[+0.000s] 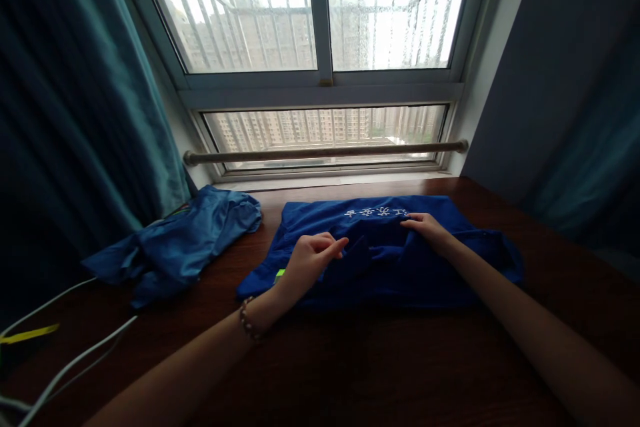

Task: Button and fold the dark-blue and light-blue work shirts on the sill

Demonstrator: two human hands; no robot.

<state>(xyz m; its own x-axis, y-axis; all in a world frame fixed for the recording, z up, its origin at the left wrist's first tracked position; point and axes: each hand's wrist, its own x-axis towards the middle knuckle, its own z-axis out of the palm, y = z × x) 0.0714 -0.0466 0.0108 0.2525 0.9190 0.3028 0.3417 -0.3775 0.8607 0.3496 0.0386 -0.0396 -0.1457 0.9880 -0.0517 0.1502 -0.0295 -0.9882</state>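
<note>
Garment [385, 270], blue, lies on the table [330, 373] just in front of the body, its long side running across. Its far part, with white lettering [376, 212], looks laid out fairly smooth; the near part is rumpled, with raised folds between the hands. So I judge the arranging of the cloth partway along: the outline is roughly a rectangle, while the folds and the loose bunch at the right end are left untidied.

The right hand [425, 225] reaches in from the lower right, arm nearly straight, palm down, thumb and fingers pinched on the cloth beside the lettering. The left hand [310, 260] is over the left part, wrist bent, fingers curled and thumb against the forefinger; whether cloth is caught there I cannot tell. A bright tag [280, 275] shows beside it.

Farther left, apart, lies a crumpled blue cloth [190, 240]; beyond the table is a window bar [325, 152].
</note>
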